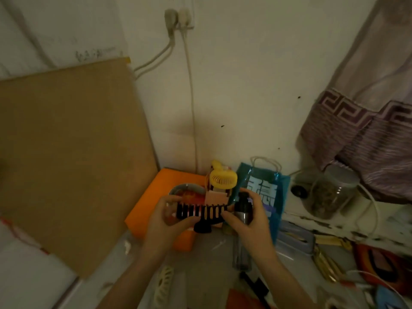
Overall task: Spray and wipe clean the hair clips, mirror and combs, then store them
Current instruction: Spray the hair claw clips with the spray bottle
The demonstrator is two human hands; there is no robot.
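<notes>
Left hand: I see my left hand gripping the left end of a black comb, thumb under the spine, fingers curled over the top edge.
Right hand: my right hand wraps a small dark spray bottle, fingers curled round its body; its fingertips also touch the comb's right end.
Comb: hard black plastic, wide flat teeth pointing up, widely spaced, with a stubby dark handle hanging below the middle. It is held level in the air between both hands, above the table.
Spray bottle: cylindrical, dark cap on top, smoky translucent body, held nearly upright just right of the comb.
Arms: both forearms come up from the bottom edge and converge toward the centre, wrists bent slightly inward.
Behind the hands: an orange box with a matte top, a round bowl resting on it, and a yellow handheld fan with a ribbed grille.
Right of that: a glossy blue bag with cord handles, then a clear jar of dark contents.
Left: a large flat brown board leaning on the pale wall.
Upper right: a purple patterned curtain hanging in folds.
Table: pale, worn surface; clutter at lower right is too blurred for me to name.
</notes>
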